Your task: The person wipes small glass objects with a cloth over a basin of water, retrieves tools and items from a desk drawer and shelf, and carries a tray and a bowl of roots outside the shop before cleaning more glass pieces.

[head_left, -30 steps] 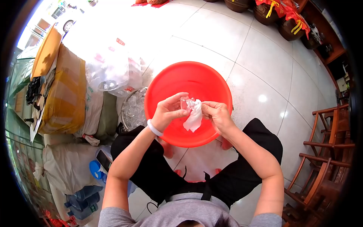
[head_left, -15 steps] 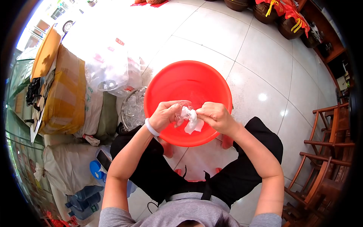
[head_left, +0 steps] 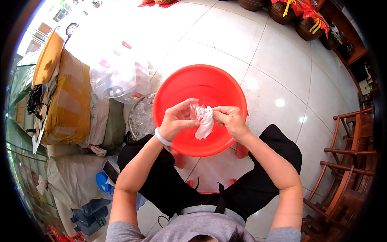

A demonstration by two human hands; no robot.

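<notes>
My left hand grips a small clear glass between thumb and fingers, its open end facing sideways. My right hand pinches a crumpled white cloth or tissue that is pressed against the glass, with its loose end hanging down. Whether part of the cloth is inside the glass, I cannot tell. Both hands are above a large red plastic basin on the floor between my legs. Left of the basin, a round container holds several similar clear glass pieces.
A clear plastic bag stands behind the glass pieces. Further left are a taped cardboard box, a white sack and a phone. Wooden chairs stand at the right, and dark jars with red covers at the far right.
My left hand has turned the glass sideways and opened its fingers around it more. My right hand has shifted slightly, and the cloth now hangs closer to the glass's right end.
</notes>
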